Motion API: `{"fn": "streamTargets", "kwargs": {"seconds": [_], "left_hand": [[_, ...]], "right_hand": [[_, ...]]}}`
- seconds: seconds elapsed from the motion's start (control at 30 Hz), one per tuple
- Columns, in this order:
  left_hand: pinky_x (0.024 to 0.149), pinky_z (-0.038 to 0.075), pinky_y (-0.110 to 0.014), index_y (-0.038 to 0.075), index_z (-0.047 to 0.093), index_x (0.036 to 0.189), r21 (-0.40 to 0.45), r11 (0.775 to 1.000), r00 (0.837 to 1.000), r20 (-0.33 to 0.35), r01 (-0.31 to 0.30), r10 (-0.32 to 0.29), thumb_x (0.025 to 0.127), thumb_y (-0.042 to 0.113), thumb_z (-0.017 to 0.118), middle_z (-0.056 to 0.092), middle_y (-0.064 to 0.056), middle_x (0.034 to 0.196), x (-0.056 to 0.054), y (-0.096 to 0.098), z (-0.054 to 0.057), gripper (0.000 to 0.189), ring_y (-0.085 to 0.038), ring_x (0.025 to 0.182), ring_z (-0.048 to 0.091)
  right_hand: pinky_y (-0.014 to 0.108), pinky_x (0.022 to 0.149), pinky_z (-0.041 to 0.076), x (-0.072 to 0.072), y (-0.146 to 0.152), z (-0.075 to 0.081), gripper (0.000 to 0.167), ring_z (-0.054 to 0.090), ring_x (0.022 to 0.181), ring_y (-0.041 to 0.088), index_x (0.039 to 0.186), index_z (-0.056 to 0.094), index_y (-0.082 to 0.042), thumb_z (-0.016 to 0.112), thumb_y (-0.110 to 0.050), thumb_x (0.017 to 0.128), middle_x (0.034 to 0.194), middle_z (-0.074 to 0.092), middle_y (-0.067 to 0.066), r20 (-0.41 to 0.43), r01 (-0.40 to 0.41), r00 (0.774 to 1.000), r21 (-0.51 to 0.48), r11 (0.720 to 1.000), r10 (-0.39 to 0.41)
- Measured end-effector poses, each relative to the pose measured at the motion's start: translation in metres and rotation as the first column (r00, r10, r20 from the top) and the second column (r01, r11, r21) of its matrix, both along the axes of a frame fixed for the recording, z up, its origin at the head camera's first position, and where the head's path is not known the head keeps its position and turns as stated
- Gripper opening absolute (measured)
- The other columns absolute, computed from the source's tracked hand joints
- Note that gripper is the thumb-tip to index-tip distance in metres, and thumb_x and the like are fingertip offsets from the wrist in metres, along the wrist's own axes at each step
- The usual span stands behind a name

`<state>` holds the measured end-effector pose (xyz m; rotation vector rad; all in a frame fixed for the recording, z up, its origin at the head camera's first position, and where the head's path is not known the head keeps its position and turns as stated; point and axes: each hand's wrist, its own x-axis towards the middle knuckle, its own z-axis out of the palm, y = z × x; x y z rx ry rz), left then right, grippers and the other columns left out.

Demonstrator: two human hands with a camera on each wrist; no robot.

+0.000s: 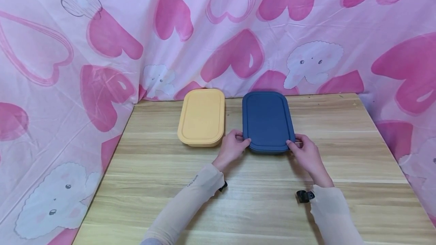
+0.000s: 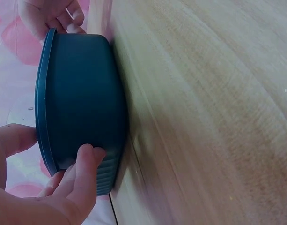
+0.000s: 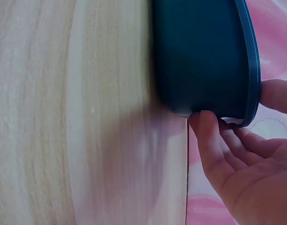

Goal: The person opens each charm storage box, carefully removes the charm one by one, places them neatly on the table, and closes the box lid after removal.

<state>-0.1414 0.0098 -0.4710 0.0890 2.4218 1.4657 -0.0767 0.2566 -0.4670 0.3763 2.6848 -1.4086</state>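
Note:
A dark blue lidded food container [image 1: 268,122] sits on the wooden table, its long sides pointing toward the back. At its near left corner my left hand [image 1: 233,147] grips the rim, thumb on top of the lid and fingers below the edge. My right hand [image 1: 307,153] holds the near right corner in the same way. From the left wrist, the container's side [image 2: 82,93] appears with ribs low down, fingers [image 2: 84,176] lying against it. In the right wrist view the thumb [image 3: 276,96] presses the lid's edge. Inside the container is hidden by the lid.
To the left of the blue container stands a yellow lidded container [image 1: 203,116], near the table's back edge. A pink curtain [image 1: 218,37] with hearts hangs behind and along both sides. The wooden tabletop [image 1: 259,199] extends toward me. Each wrist wears a small black device [image 1: 304,196].

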Motion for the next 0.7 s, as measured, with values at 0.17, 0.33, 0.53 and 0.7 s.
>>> {"fn": "streamTargets", "kwargs": {"seconds": [0.17,0.33,0.53,0.7], "left_hand": [[0.061,0.052,-0.022,0.006,0.059,0.112,-0.007,1.000,1.000,-0.002,0.003,-0.003,0.087,0.031,0.070,0.069,-0.006,0.098,0.0000,0.0001,0.0013,0.037,-0.010,0.073,0.065],[0.059,0.052,-0.022,0.006,0.058,0.112,-0.002,1.000,1.000,0.011,-0.002,0.002,0.087,0.031,0.070,0.069,-0.007,0.098,0.0003,0.0002,0.0019,0.037,-0.010,0.068,0.066],[0.060,0.052,-0.022,0.005,0.058,0.112,-0.014,1.000,1.000,0.008,-0.010,0.010,0.087,0.030,0.070,0.069,-0.007,0.099,0.0000,0.0013,0.0020,0.038,-0.009,0.070,0.066],[0.061,0.054,-0.023,0.004,0.057,0.114,-0.022,1.000,1.000,0.017,-0.013,0.014,0.087,0.030,0.071,0.068,-0.008,0.101,0.0002,0.0024,0.0029,0.040,-0.011,0.072,0.066]], "right_hand": [[0.019,0.073,0.050,-0.0003,0.0000,-0.0011,0.060,0.063,0.099,0.031,0.137,0.041,0.009,0.049,-0.038,0.099,0.118,0.061,0.027,-0.029,-0.003,1.000,0.025,1.000,0.003],[0.016,0.072,0.049,-0.0005,0.0001,-0.0028,0.059,0.064,0.098,0.031,0.136,0.043,0.009,0.050,-0.037,0.099,0.116,0.062,0.027,-0.045,0.000,0.999,0.033,0.999,0.001],[0.019,0.073,0.050,-0.0002,0.0004,-0.0027,0.059,0.064,0.100,0.032,0.135,0.044,0.009,0.050,-0.038,0.099,0.116,0.063,0.027,-0.055,-0.006,0.998,0.053,0.999,0.009],[0.023,0.074,0.051,0.0006,0.0003,-0.0010,0.062,0.064,0.100,0.033,0.135,0.044,0.009,0.050,-0.040,0.099,0.116,0.063,0.026,-0.063,-0.015,0.998,0.075,0.997,0.020]]}}
